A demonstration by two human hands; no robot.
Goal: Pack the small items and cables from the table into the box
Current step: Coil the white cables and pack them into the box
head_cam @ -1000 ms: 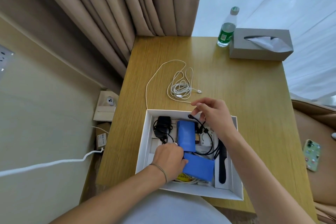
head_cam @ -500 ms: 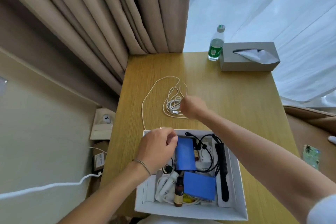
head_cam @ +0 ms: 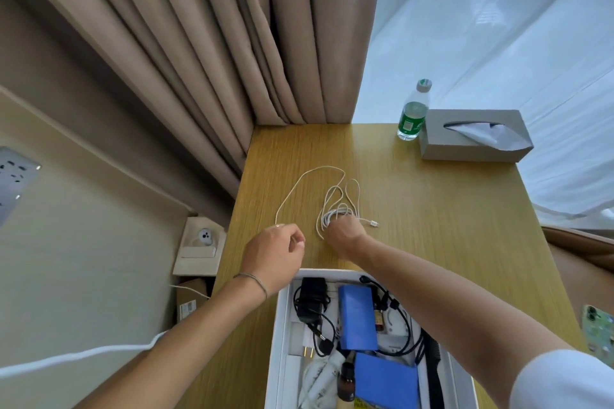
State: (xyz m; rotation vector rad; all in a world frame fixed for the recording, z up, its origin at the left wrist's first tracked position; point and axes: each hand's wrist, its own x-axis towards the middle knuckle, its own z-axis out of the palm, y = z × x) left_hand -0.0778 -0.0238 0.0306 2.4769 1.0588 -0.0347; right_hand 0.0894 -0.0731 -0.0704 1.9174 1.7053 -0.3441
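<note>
A white cable [head_cam: 335,196] lies in loose loops on the wooden table [head_cam: 448,216], its plug end pointing right. My right hand [head_cam: 344,232] is down on the bunched part of the cable, fingers curled round it. My left hand [head_cam: 277,249] is at the cable's left end with its fingers curled; the cable end runs into them. Nearer me stands the white box [head_cam: 282,325]. It holds two blue cases [head_cam: 357,319], a black charger with cord [head_cam: 310,302], black cables, a black comb [head_cam: 435,372], a brown bottle [head_cam: 345,382] and white tubes.
A green-labelled water bottle [head_cam: 413,113] and a grey tissue box [head_cam: 475,136] stand at the table's far right. Beige curtains hang behind the table. A phone in a green case [head_cam: 598,329] lies on a seat at right. A wall socket box [head_cam: 202,242] sits left of the table.
Both hands left the box and moved forward to the white cable; the right hand arrived first, the left followed to the cable's left end. The camera tilted up.
</note>
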